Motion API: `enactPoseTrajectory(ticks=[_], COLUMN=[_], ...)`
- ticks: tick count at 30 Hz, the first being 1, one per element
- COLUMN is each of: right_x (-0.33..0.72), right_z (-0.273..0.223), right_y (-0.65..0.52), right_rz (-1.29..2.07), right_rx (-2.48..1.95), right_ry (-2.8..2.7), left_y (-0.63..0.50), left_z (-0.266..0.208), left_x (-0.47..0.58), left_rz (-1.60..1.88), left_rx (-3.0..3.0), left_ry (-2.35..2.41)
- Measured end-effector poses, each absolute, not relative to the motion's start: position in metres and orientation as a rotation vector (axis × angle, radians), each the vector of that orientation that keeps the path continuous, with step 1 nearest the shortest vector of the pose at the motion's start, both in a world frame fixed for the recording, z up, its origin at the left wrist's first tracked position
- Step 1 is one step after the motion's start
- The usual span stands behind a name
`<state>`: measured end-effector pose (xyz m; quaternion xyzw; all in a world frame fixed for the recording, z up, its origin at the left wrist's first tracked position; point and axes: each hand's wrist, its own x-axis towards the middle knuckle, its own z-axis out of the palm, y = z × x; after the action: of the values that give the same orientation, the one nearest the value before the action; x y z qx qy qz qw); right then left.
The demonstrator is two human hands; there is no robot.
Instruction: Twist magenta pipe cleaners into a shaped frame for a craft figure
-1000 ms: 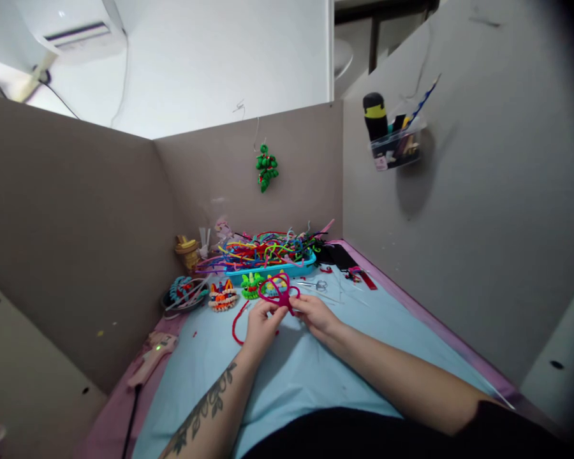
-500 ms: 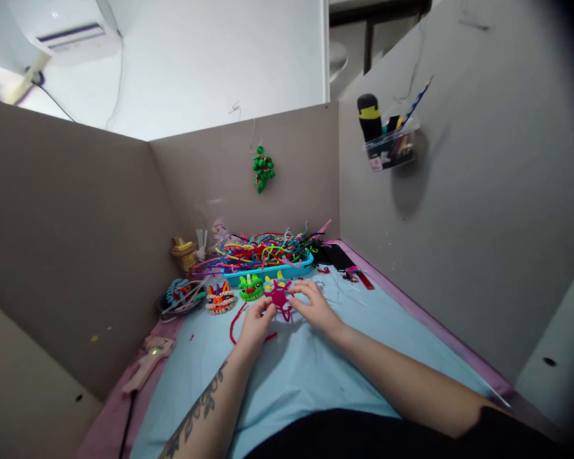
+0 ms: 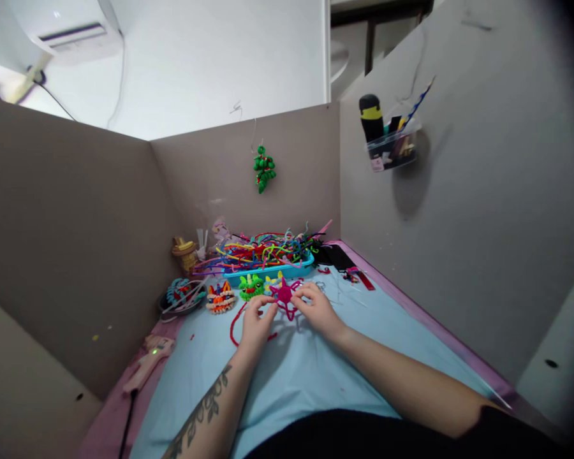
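A magenta pipe-cleaner star with a solid middle and looped points is held just above the cloth. My left hand pinches its left side between thumb and fingers. On the other side, my right hand grips a right-hand point with thumb and forefinger. Under and beside my left hand, a red pipe cleaner lies curved on the cloth. Just behind the hands sit a green pipe-cleaner figure, an orange and cream one and a partly hidden yellow and blue one.
A blue tray heaped with colourful pipe cleaners stands at the back. To the left are a dark bowl and a pink glue gun with a green light. A black phone-like slab lies back right. Grey partitions enclose the table.
The star has shifted slightly right and turned a little in my fingers, its points showing more clearly. Both hands have moved slightly with it and keep hold of it.
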<state>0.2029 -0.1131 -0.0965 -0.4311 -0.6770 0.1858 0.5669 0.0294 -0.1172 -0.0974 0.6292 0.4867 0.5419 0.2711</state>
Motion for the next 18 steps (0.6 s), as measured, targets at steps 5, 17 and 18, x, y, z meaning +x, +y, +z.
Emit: enactPoseTrajectory(ticks=[5,17,18], right_x=[0.21,0.218,0.218], right_z=[-0.092,-0.1,-0.101], right_y=[-0.127,-0.137,-0.137], right_rz=[-0.192,-0.442,-0.473], right_rx=[-0.852,-0.89,-0.882], right_ry=[-1.744,-1.855,-1.84], left_y=[-0.12,-0.133,-0.134], left_z=[-0.095,-0.085,-0.084], left_x=[0.031,0.027,0.026], left_rz=[1.416,1.472,1.461], left_rx=[1.476,1.277,1.277], left_ry=[1.059,0.503,0.486])
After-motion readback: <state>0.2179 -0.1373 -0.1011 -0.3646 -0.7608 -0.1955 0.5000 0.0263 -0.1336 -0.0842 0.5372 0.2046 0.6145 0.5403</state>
